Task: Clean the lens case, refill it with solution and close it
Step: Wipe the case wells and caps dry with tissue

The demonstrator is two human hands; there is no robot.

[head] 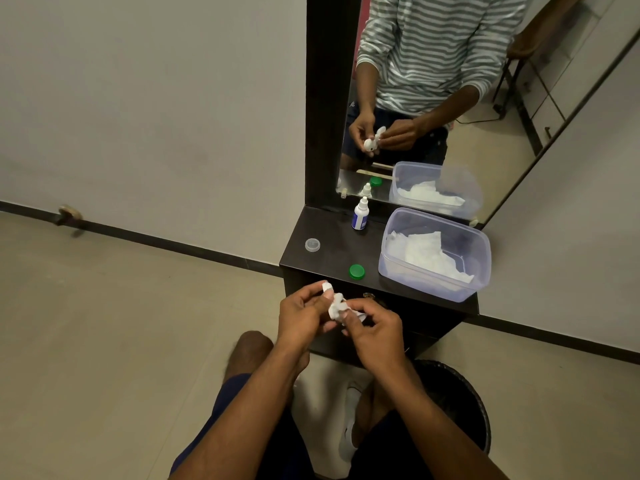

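Observation:
My left hand [303, 315] grips a small white lens case [327, 289] in front of the dark shelf [329, 259]. Pressed against the case is a crumpled white tissue [336, 308], pinched by my right hand [372, 329]. On the shelf lie a green case cap [356, 271] and a clear cap [312, 244]. A white solution bottle [361, 214] with a blue label stands uncapped near the mirror. Most of the case is hidden by my fingers and the tissue.
A clear plastic tub [478, 261] with white tissues sits on the right half of the shelf. The mirror [450, 98] rises behind it. A black waste bin [460, 403] stands on the floor under my right arm.

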